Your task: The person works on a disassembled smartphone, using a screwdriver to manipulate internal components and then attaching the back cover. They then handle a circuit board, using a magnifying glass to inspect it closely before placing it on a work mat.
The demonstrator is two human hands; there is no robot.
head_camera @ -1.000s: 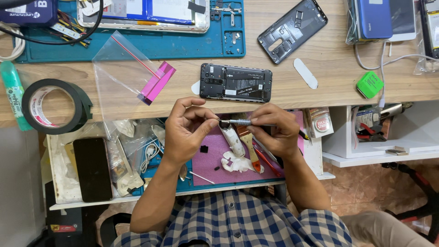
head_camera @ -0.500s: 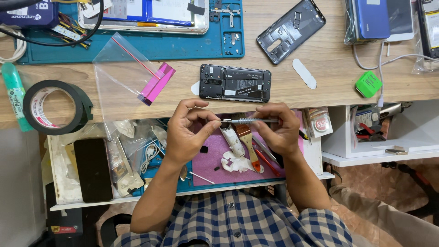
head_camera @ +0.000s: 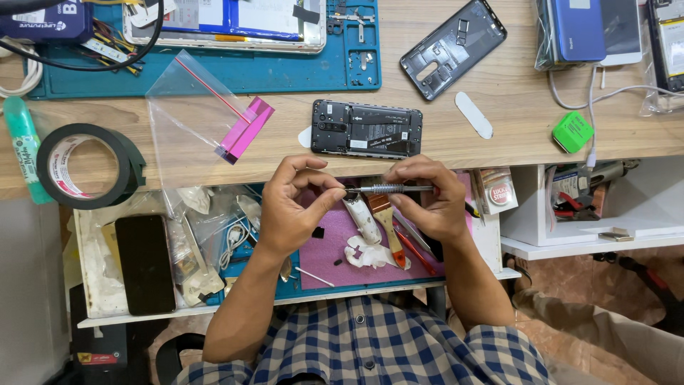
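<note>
Nearest to me are my two forearms, coming up out of my checked shirt and bent in toward each other over the open drawer (head_camera: 100,285). My right hand (head_camera: 431,199) grasps one slim metal screwdriver (head_camera: 388,189) by its knurled shaft, held level, tip pointing left. My left hand (head_camera: 296,207) is curled, thumb and forefinger pinched together right at that tip (whether they grip a tiny part there I cannot tell). Both hands hover above the drawer, just below the worktop's front edge.

Under the hands lies one purple mat (head_camera: 335,249) carrying one wood-handled brush (head_camera: 388,228) and one crumpled white scrap (head_camera: 367,253). To the left in the same drawer sits one black phone (head_camera: 144,264), face up.

On the worktop (head_camera: 499,135), just beyond my hands, one opened phone (head_camera: 367,129) lies with its insides showing. Left of it are one clear zip bag (head_camera: 192,121) with a pink piece inside, and one roll of black tape (head_camera: 89,165). Further right sit one white oval pick (head_camera: 474,115) and one small green block (head_camera: 573,131). Farther back lie one empty phone frame (head_camera: 452,47) and one teal work mat (head_camera: 285,71).
</note>
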